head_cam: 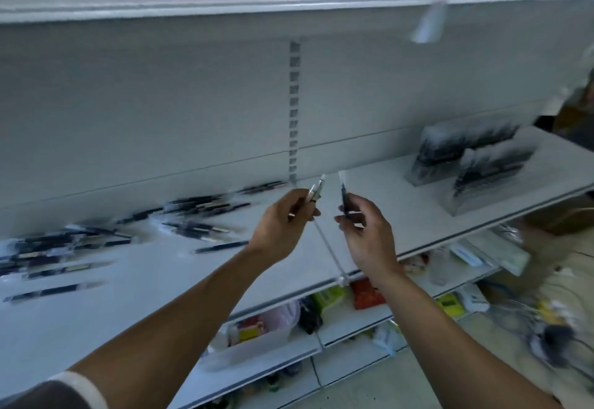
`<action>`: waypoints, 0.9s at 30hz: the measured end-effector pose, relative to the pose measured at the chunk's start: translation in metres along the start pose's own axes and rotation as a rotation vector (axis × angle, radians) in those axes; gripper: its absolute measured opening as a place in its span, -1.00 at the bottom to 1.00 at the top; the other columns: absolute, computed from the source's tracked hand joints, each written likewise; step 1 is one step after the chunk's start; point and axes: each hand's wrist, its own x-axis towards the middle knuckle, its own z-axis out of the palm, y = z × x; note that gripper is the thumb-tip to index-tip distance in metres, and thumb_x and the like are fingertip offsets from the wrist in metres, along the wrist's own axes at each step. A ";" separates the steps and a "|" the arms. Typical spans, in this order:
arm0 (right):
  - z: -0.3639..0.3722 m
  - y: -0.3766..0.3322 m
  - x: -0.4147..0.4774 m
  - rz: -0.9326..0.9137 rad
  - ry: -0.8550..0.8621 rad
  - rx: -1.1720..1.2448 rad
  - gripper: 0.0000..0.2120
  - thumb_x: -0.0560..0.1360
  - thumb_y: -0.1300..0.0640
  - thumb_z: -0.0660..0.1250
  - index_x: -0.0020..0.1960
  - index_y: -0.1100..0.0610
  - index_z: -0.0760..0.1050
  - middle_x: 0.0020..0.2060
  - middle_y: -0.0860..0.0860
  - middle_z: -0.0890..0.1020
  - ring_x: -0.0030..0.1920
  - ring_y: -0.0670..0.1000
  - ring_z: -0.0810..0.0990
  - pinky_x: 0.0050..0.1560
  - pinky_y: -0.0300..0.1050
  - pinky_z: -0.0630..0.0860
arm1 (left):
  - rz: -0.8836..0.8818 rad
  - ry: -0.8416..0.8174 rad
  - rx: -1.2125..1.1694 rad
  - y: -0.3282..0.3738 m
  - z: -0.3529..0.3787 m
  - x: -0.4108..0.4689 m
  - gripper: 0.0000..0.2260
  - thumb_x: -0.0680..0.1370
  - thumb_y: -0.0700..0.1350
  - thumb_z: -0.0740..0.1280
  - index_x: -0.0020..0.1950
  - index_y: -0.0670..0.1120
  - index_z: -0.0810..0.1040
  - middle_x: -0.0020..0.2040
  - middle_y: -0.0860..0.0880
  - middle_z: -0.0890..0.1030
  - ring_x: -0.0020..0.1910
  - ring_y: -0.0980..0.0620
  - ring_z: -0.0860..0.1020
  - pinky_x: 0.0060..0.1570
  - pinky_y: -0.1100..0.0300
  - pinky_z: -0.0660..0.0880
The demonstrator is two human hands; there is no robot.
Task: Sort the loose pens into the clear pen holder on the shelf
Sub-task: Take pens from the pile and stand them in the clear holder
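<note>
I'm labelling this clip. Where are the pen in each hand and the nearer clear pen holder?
Left pen point(316, 189), head view, upper part of its barrel.
Right pen point(344, 194), head view, dark part of its barrel.
Nearer pen holder point(488, 188), head view, its clear front wall.

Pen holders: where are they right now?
In the head view, the front holder and rear holder stand together at the right end of the shelf, right of the right hand, far from the loose pens at left.
</note>
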 end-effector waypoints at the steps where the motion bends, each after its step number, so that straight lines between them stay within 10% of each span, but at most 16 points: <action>1: -0.025 0.007 -0.002 0.022 0.026 0.014 -0.69 0.53 0.30 0.32 0.24 0.06 0.50 0.04 0.00 0.60 -0.06 -0.20 0.61 -0.05 -0.38 0.53 | -0.008 -0.024 -0.065 0.013 0.024 0.002 -0.89 0.63 -0.12 0.22 0.03 0.06 0.51 -0.17 0.12 0.64 -0.30 0.24 0.54 -0.30 0.33 0.43; 8: -0.217 0.069 -0.030 0.165 0.228 -0.029 -0.84 0.55 0.17 0.35 0.12 0.03 0.54 -0.13 -0.19 0.58 -0.14 -0.32 0.54 -0.16 -0.53 0.40 | 0.001 -0.165 -0.336 0.088 0.206 -0.001 -0.86 0.64 -0.13 0.19 0.12 -0.07 0.52 -0.24 0.00 0.57 -0.36 0.11 0.51 -0.32 0.30 0.45; 14: -0.342 0.115 -0.045 0.244 0.326 -0.068 -0.80 0.55 0.07 0.35 0.16 0.04 0.56 -0.05 -0.09 0.61 -0.05 -0.10 0.56 -0.08 -0.26 0.43 | -0.022 -0.331 -0.376 0.137 0.331 0.001 -0.83 0.64 -0.08 0.18 0.17 -0.05 0.50 -0.27 0.06 0.54 -0.34 0.15 0.47 -0.29 0.30 0.43; 22: -0.397 0.163 -0.009 0.253 0.336 -0.050 -0.82 0.53 0.12 0.37 0.12 0.07 0.59 -0.04 -0.19 0.53 -0.11 -0.32 0.52 -0.16 -0.49 0.42 | -0.143 -0.328 -0.402 0.164 0.401 0.039 -0.80 0.64 -0.04 0.19 0.06 -0.15 0.52 -0.31 0.03 0.48 -0.35 0.05 0.36 -0.36 0.23 0.34; 27: -0.418 0.193 0.045 0.254 0.294 -0.046 -0.84 0.52 0.11 0.37 0.10 0.01 0.59 -0.05 -0.12 0.57 -0.06 -0.15 0.55 -0.03 -0.13 0.53 | -0.126 -0.302 -0.408 0.161 0.436 0.093 -0.75 0.64 -0.02 0.18 -0.01 -0.19 0.49 -0.35 0.06 0.47 -0.45 0.13 0.31 -0.44 0.32 0.28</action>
